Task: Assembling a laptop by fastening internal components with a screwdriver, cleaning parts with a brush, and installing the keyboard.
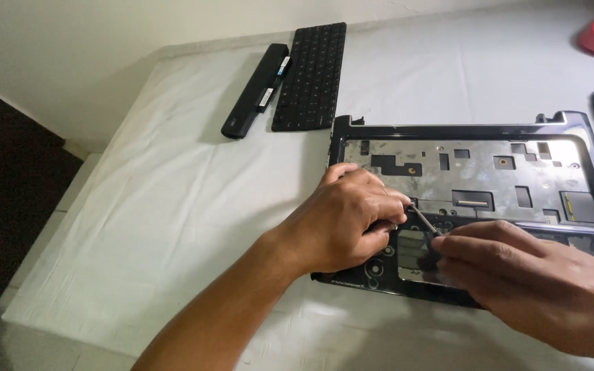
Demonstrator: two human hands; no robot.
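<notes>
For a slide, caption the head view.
Two hands, left hand and right hand, work a screwdriver on an opened laptop base.

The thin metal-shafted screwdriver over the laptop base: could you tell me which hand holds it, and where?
The right hand grips the thin metal-shafted screwdriver by its handle end; the left hand pinches near the tip.

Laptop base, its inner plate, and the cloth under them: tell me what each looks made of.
Laptop base: likely glossy dark plastic, since its rim throws sharp highlights.
Inner plate: seemingly thin sheet metal with a dull silver finish and punched cutouts.
Cloth: white woven fabric, matte, with soft creases.
Screwdriver, held by the right hand: the shaft looks like bare metal.
</notes>
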